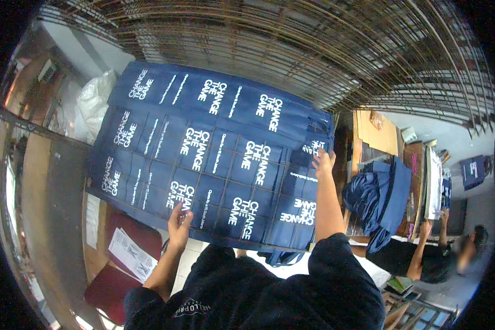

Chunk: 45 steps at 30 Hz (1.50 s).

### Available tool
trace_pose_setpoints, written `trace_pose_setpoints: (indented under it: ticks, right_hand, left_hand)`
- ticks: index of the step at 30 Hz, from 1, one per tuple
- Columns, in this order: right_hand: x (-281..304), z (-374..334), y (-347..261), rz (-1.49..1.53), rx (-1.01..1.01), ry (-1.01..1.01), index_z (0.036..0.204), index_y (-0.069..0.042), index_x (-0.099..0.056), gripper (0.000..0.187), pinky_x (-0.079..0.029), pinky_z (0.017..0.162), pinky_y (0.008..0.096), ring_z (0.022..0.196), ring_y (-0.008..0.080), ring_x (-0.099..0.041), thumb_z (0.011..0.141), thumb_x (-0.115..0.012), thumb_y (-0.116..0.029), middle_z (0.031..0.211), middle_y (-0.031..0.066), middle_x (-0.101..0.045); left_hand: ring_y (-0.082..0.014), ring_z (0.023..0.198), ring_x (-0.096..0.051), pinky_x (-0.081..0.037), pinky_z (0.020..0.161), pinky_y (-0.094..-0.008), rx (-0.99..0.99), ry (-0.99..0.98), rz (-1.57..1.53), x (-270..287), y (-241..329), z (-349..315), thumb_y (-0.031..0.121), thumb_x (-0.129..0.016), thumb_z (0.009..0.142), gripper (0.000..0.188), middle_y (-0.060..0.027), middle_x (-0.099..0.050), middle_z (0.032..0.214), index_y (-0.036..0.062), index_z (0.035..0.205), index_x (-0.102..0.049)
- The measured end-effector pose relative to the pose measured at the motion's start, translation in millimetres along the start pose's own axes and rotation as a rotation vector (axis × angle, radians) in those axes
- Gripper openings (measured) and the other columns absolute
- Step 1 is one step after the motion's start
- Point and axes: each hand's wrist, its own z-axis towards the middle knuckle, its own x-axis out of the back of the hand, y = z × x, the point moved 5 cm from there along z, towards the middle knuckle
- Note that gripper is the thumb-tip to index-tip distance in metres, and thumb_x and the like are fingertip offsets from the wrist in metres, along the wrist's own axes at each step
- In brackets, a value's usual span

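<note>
Several navy fabric pieces (pixel 165 143) with white print lie side by side over a wide wire rack, its thin grid lines crossing them. My left hand (pixel 180 226) is at the near edge of the layer, thumb and fingers apart, against a printed piece. Over at the right edge, my right hand (pixel 325 160) has its fingers bent on a navy fabric piece (pixel 315 137) whose print looks bunched there. The fingertips seem to grip that piece, though its underside is hidden.
More wire racks (pixel 313 38) are stacked above the far side. To the right, a heap of navy fabric (pixel 379 192) rests on a table, near a co-worker (pixel 407 256) handling white material. Papers (pixel 132 254) lie on a dark red chair (pixel 107 286) at left, below a white plastic bag (pixel 93 104).
</note>
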Motion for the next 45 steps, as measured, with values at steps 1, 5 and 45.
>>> trace_pose_setpoints:
  ticks: [1, 5, 45]
  right_hand:
    - [3.9, 2.3, -0.1, 0.037, 0.001, -0.024, 0.138, -0.019, -0.013, 0.082, -0.041, 0.079, 0.0447, 0.1, 0.027, -0.052, 0.075, -0.066, -0.024, 0.114, 0.0119, -0.048]
    - [6.0, 19.3, -6.1, 0.136, 0.017, -0.086, 0.137, -0.026, -0.019, 0.072, -0.043, 0.079, 0.0434, 0.1, 0.0277, -0.052, 0.079, -0.062, -0.022, 0.12, 0.0121, -0.045]
    - [204.1, -59.4, 37.9, 0.158, 0.408, -0.018, 0.118, -0.006, -0.048, 0.041, -0.045, 0.066, 0.0285, 0.084, 0.0188, -0.056, 0.08, -0.061, -0.012, 0.102, 0.0097, -0.058]
  left_hand:
    - [-0.0121, 0.08, -0.051, -0.043, 0.065, -0.0234, -0.008, 0.006, 0.013, 0.1, -1.2, -6.0, 0.015, -0.063, 0.081, 0.05, -0.0067, -0.054, 0.094, 0.0008, 0.124, -0.043]
    - [-0.0105, 0.078, -0.051, -0.043, 0.062, -0.0225, 0.004, 0.011, 0.015, 2.8, -15.6, -32.8, 0.013, -0.063, 0.081, 0.044, -0.0039, -0.055, 0.091, 0.0011, 0.12, -0.047]
    - [-0.0337, 0.096, -0.057, -0.045, 0.083, -0.0402, 0.085, -0.127, 0.791, 77.2, -220.8, -136.2, 0.043, -0.065, 0.072, 0.063, -0.0193, -0.061, 0.1, 0.0049, 0.119, -0.049]
